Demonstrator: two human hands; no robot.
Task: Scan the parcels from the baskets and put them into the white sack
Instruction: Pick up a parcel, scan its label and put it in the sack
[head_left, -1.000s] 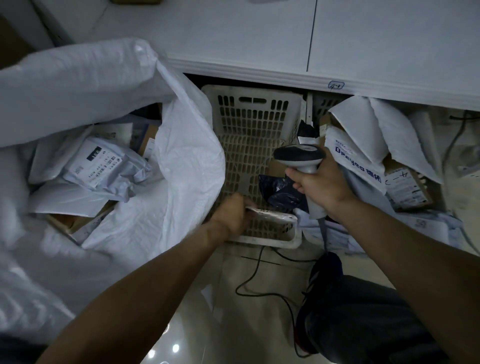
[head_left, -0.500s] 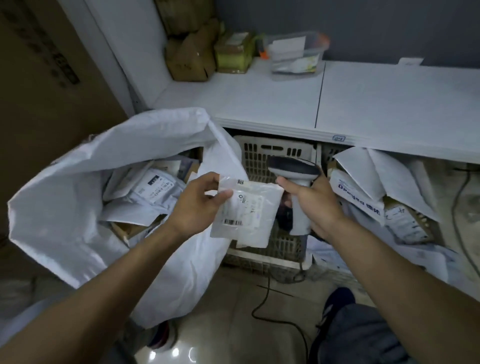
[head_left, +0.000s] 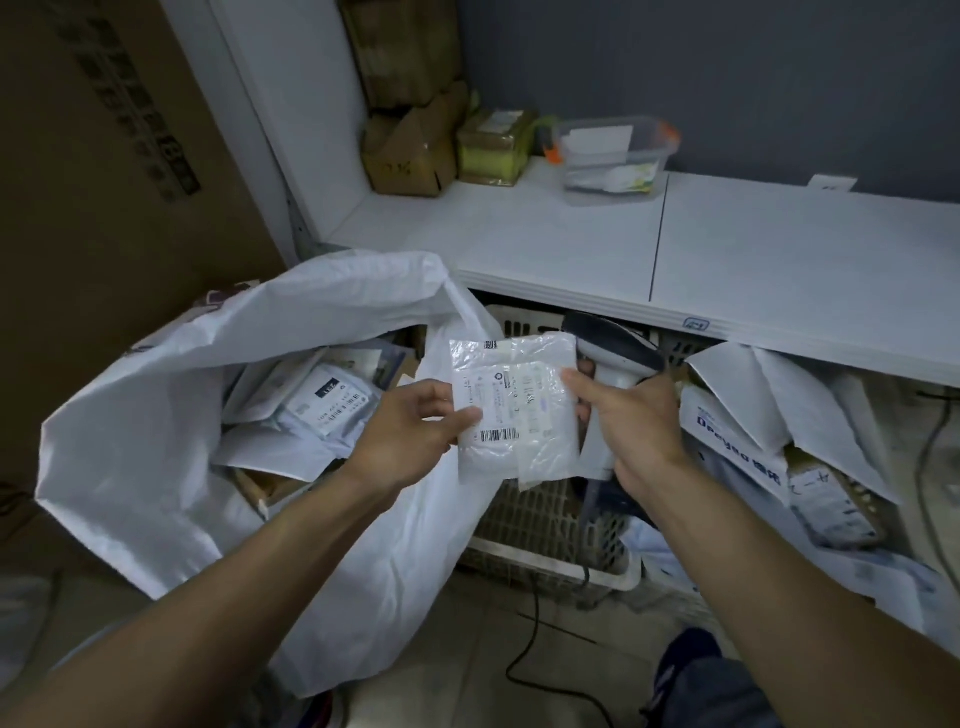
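A small clear-plastic parcel (head_left: 514, 405) with a white label and barcode is held up in front of me. My left hand (head_left: 410, 431) pinches its left edge. My right hand (head_left: 634, 421) grips the grey handheld scanner (head_left: 613, 348), whose head sits just behind the parcel's upper right corner, and its fingertips touch the parcel's right edge. The white sack (head_left: 156, 415) stands open at the left with several parcels inside. Below the parcel sits a white slatted basket (head_left: 550, 525). A second basket (head_left: 680, 345) at the right is largely buried under parcels.
A heap of white and grey mailers (head_left: 810, 431) lies at the right. A white shelf (head_left: 727, 260) runs above the baskets, carrying cardboard boxes (head_left: 410, 150) and a clear tub (head_left: 613, 156). The scanner's black cable (head_left: 524, 654) trails over the floor. My knee (head_left: 717, 691) is at bottom right.
My left hand took the parcel out of the basket and raised it beside the scanner. My right hand has since come up to its right edge. My view tilted upward.
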